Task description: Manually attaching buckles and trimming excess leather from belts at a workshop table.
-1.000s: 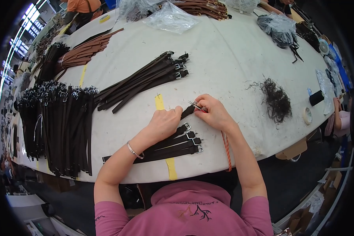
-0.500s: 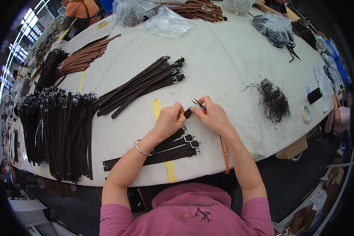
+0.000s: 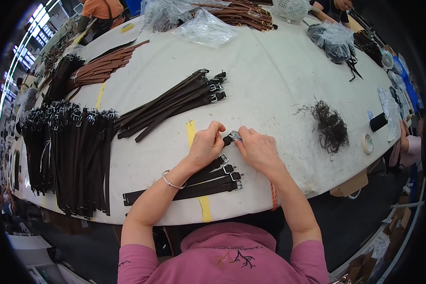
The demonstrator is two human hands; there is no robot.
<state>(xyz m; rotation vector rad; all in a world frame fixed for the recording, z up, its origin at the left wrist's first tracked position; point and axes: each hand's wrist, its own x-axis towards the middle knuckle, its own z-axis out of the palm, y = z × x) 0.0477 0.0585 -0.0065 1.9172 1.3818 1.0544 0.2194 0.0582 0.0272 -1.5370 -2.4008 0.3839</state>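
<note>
My left hand is closed on a dark brown strap, pinching it near its end. Small metal thread snips sit in my right hand, right against that strap end; their handles are mostly hidden by the fingers. From beneath my right wrist an orange cord hangs over the table edge. Under my left forearm lie several dark straps with silver buckles, buckle ends to the right.
At left is a thick pile of buckled dark straps; a looser bundle lies beyond my hands. Thread scraps, a black spool and a tape roll lie right. Brown straps and plastic bags lie farther back. Other people are around the table.
My right hand has turned, and the snips' blades, which pointed up and away, now lie against the strap end. My left hand has hardly moved.
</note>
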